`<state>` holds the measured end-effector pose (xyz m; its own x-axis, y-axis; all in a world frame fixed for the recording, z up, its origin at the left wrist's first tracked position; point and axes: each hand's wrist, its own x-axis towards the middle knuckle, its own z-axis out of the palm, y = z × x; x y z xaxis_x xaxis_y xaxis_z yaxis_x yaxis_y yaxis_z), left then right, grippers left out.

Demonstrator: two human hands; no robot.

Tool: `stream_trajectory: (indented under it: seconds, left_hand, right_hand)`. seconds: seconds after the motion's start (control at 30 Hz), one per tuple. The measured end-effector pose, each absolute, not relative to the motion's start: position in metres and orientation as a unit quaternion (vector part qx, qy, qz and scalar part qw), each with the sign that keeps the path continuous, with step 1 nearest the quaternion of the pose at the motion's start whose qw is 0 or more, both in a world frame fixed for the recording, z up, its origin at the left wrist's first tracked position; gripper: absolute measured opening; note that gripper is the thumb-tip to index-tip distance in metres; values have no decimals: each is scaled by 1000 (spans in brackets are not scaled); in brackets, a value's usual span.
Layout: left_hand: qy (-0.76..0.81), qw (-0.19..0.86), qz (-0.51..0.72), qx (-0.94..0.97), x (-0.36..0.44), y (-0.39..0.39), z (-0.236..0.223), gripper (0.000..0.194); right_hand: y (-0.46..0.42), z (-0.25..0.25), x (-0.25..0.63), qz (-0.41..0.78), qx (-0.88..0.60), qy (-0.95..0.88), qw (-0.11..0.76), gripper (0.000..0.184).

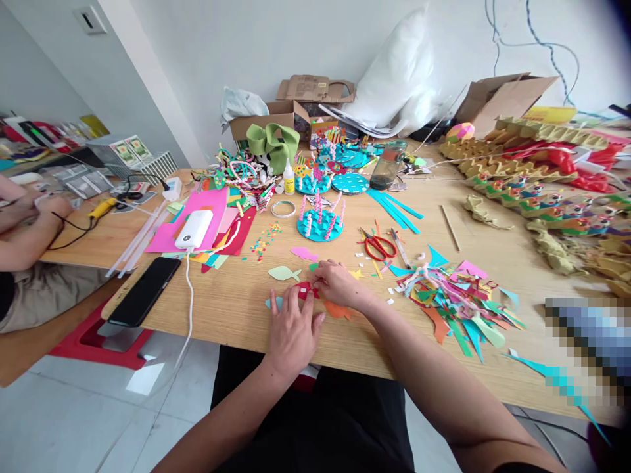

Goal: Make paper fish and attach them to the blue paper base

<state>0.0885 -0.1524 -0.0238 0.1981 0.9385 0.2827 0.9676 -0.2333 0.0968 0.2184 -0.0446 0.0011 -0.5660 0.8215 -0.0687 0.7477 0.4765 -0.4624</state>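
Just below the centre of the frame, a red paper cutout (308, 287) is being touched by the left hand (290, 332), its fingers loosely spread, while the right hand (336, 284) is bunched at the cutout's right end, though whether paper is pinched cannot be told. Around them, a pale green fish (284, 272) and an orange cutout (338, 310) are seen lying; red-handled scissors (379, 248) are spotted right of centre.
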Motion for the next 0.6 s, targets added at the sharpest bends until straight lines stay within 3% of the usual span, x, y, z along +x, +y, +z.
stream_trajectory:
  seconds: [0.6]
  left_hand:
    - [-618, 49, -140, -772, 89, -153, -25, 40]
  right_hand:
    - [-46, -6, 215, 233, -459, -851, 99, 15]
